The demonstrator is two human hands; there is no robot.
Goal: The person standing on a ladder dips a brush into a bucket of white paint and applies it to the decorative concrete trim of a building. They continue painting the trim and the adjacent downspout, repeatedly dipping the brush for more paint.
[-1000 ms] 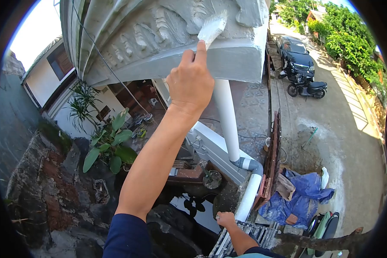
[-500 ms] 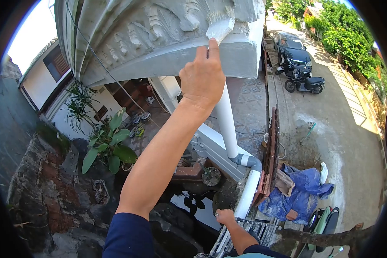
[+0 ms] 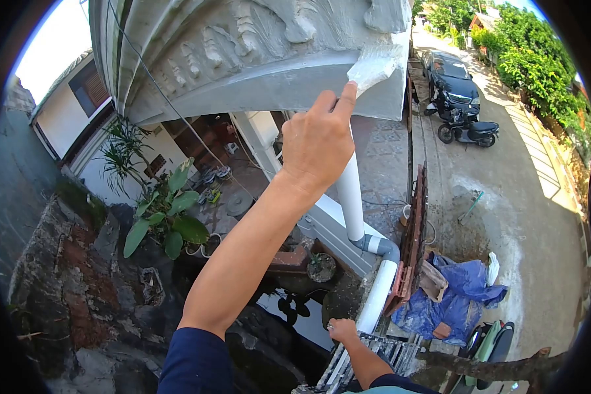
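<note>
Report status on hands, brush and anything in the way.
Left hand gripping brush. Right hand closed by slatted structure, hold unclear. Brush at corner of grey moulding. White pipe below; nothing seen blocking the brush.

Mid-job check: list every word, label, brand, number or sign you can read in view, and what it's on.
No text can be read anywhere.
Brush: no legible lettering.
Dark car: any plate or badge is too small to read.
Scooter: any markings are too small to read.
White pipe: no legible print.
</note>
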